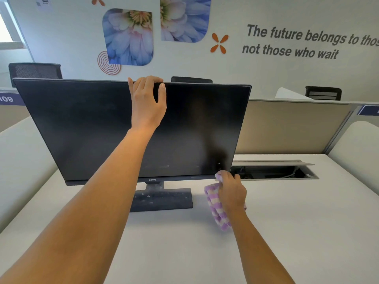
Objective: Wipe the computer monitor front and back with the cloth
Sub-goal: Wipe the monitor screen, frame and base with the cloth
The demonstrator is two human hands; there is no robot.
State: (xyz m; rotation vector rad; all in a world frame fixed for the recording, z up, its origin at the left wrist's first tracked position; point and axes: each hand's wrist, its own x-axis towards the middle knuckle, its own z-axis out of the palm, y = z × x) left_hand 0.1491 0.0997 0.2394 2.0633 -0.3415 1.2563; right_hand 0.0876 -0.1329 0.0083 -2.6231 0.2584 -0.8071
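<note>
With forearms cut off below, clutches fluffy purple-and-cream checked cloth in right hand at lower right corner of black flat-screen monitor, hooking left hand over its top edge, hiding fingertips behind.

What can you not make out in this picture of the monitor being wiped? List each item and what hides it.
Head view, monitor: back hidden behind its own screen.
Head view, left hand: fingertips hidden over the monitor's top edge.
Head view, cloth: partly covered by the right hand gripping it.
Head view, wall quote: first line cut off by the right edge.
Head view, cable recess: contents too dark.
</note>
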